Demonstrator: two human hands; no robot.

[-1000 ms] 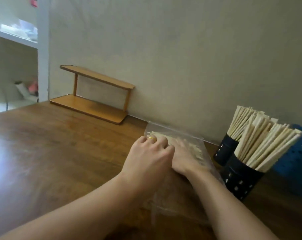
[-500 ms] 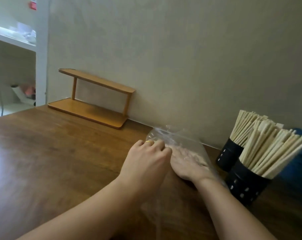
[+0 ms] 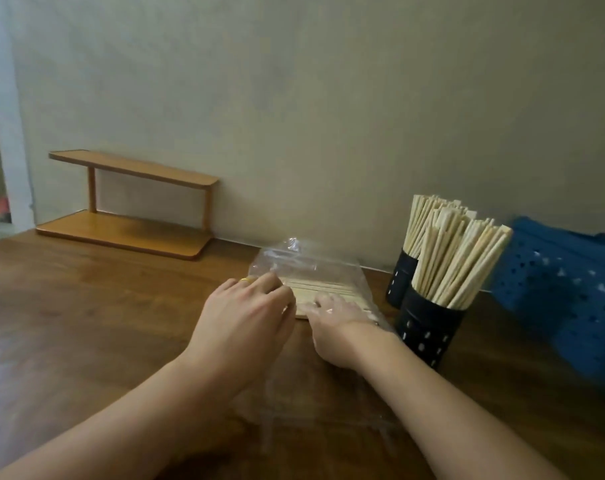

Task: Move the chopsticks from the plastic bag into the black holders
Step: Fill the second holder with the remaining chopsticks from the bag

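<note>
- Clear plastic bag (image 3: 308,268) lying on a brown wooden table (image 3: 86,323), near the wall.
- Pale chopsticks in the bag (image 3: 325,289), flat, side by side.
- Left hand (image 3: 245,320) on the bag's left edge, fingers curled; whether pinching the plastic, cannot tell.
- Right hand (image 3: 335,323) inside the bag, fingers reaching onto the chopsticks; grip hidden by plastic.
- Two black holders (image 3: 429,327), right of the bag, already packed with upright chopsticks (image 3: 456,258).
- Blue perforated basket (image 3: 564,289) further right.

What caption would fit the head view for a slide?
Right hand inside the clear plastic bag on chopsticks; left hand at its mouth.
</note>
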